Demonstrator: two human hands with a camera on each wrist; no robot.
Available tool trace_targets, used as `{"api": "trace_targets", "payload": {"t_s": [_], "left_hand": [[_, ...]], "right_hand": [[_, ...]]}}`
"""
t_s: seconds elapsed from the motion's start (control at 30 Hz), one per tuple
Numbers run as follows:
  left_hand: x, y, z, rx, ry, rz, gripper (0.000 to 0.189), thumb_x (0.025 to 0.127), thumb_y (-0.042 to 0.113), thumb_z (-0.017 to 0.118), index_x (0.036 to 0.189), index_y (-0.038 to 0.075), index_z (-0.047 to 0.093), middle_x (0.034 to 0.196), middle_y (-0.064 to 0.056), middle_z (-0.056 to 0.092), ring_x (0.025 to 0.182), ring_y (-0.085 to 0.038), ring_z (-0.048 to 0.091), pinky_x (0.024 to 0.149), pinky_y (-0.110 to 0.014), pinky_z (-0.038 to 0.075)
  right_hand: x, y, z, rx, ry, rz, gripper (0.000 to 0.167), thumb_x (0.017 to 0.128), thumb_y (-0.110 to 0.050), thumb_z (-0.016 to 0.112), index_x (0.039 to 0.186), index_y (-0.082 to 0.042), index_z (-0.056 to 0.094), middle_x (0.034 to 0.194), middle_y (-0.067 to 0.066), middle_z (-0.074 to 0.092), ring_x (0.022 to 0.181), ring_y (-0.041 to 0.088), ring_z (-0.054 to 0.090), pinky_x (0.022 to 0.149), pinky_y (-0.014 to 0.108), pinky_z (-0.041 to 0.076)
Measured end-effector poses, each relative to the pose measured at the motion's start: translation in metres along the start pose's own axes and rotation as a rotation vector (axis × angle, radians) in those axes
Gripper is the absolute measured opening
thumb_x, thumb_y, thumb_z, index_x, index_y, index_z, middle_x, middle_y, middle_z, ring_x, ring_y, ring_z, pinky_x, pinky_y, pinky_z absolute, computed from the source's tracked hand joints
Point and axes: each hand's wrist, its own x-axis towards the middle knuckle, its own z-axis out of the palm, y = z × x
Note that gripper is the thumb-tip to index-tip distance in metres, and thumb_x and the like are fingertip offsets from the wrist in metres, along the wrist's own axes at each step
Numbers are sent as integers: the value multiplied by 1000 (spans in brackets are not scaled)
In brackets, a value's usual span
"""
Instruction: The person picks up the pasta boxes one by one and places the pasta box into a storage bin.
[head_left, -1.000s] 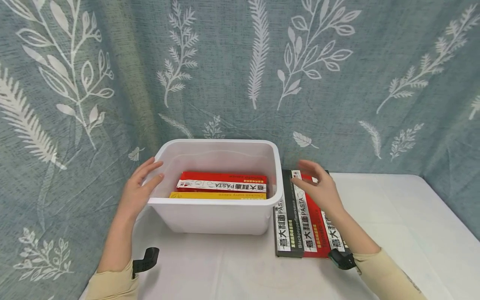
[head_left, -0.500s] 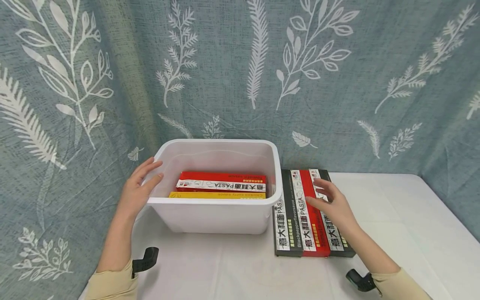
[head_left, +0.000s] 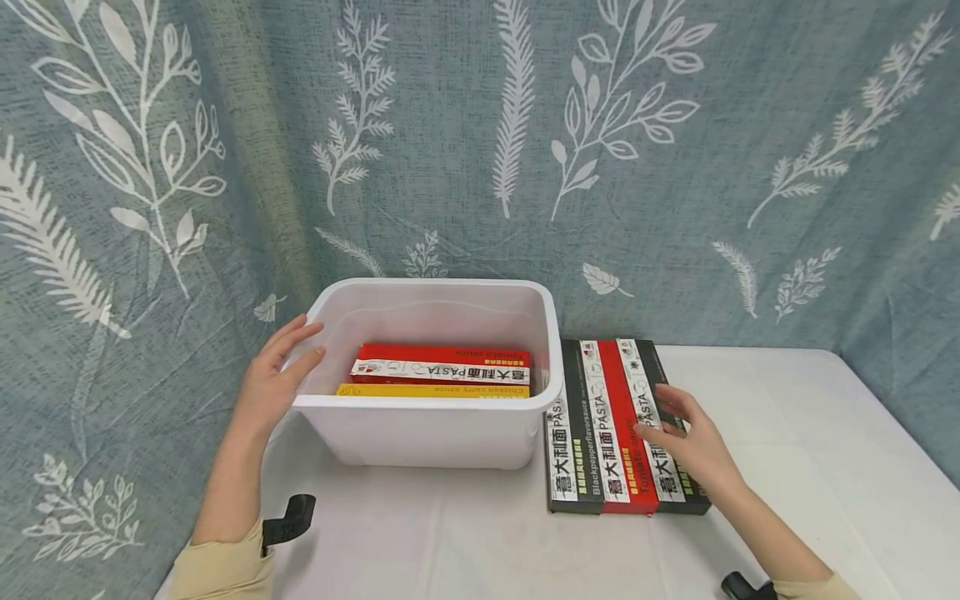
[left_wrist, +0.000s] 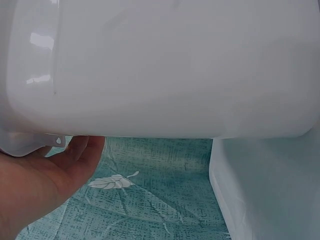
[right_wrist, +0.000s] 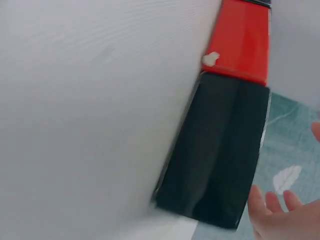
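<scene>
In the head view, my left hand [head_left: 276,379] rests at the left rim of a white plastic bin [head_left: 435,433], its fingers fairly straight over the edge. Inside the bin sit a red pasta box [head_left: 442,353] and a yellow pasta box [head_left: 435,391]. My right hand [head_left: 697,442] hovers over the rightmost black pasta box [head_left: 670,479], thumb and fingers spread apart, holding nothing. That box lies beside a red pasta box [head_left: 637,483] and another black pasta box [head_left: 590,475]. The right wrist view shows the black box's end [right_wrist: 215,150] with fingertips near it.
A white cloth [head_left: 480,533] covers the table under the bin and boxes. Behind hangs a blue-green curtain [head_left: 450,167] with white leaf prints, which also runs along the left side. The bin's right wall stands close against the leftmost black box.
My right hand has moved right and toward me, from the bin's right side across the row of boxes to the rightmost black one. My left hand has stayed at the bin's rim.
</scene>
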Motion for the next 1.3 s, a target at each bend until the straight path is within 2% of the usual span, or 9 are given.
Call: {"api": "trace_targets", "payload": {"t_s": [0.17,0.33,0.53,0.7,0.83,1.07,1.2,1.3], "left_hand": [[1,0,0,-4,3,4,55,100,32,54,145,3,43,161,-9,19,147,-37,10,107,-71,14],[1,-2,-1,-8,6,4,55,100,32,54,146,4,43,161,-9,19,147,-36,10,107,-71,14],[1,-1,0,-9,4,-1,55,100,32,53,146,4,43,161,-8,19,147,-36,9,107,-71,14],[1,-1,0,-10,4,0,55,100,32,54,146,4,43,161,-8,19,147,-36,10,107,-71,15],[1,-1,1,-10,4,1,55,100,32,53,146,4,43,161,-8,19,147,-36,10,107,-71,15],[0,-1,1,-5,8,-3,55,100,32,53,146,5,43,161,-7,19,147,-36,10,106,-72,16],[1,-2,1,-7,10,-4,55,100,32,54,146,5,43,161,-7,19,147,-36,10,107,-71,16],[1,-3,1,-11,11,1,54,100,32,54,146,4,43,161,-8,20,147,-36,10,107,-71,16]], "right_hand": [[-5,10,-4,-55,-24,-20,89,85,-23,77,148,7,23,149,29,28,137,46,28,106,52,37],[-9,16,-8,-85,-43,25,98,82,-27,80,150,7,18,150,33,23,135,52,29,106,55,35],[-10,22,-12,-83,-57,56,99,83,-27,79,150,8,15,150,34,20,134,54,28,107,58,32],[-13,28,-13,-114,-106,79,103,82,-27,78,150,11,11,147,37,19,130,57,30,103,61,35],[-15,33,-14,-160,-170,89,109,81,-29,78,148,14,5,146,37,22,128,52,33,100,60,38],[-17,35,-16,-176,-257,93,115,79,-33,79,146,17,0,141,36,30,127,47,34,101,62,34],[-18,37,-16,-159,-265,41,112,76,-30,81,147,14,7,135,29,40,118,38,43,96,52,39],[-19,38,-17,-141,-284,8,112,75,-27,82,149,11,7,136,26,41,116,33,45,94,48,40]]}}
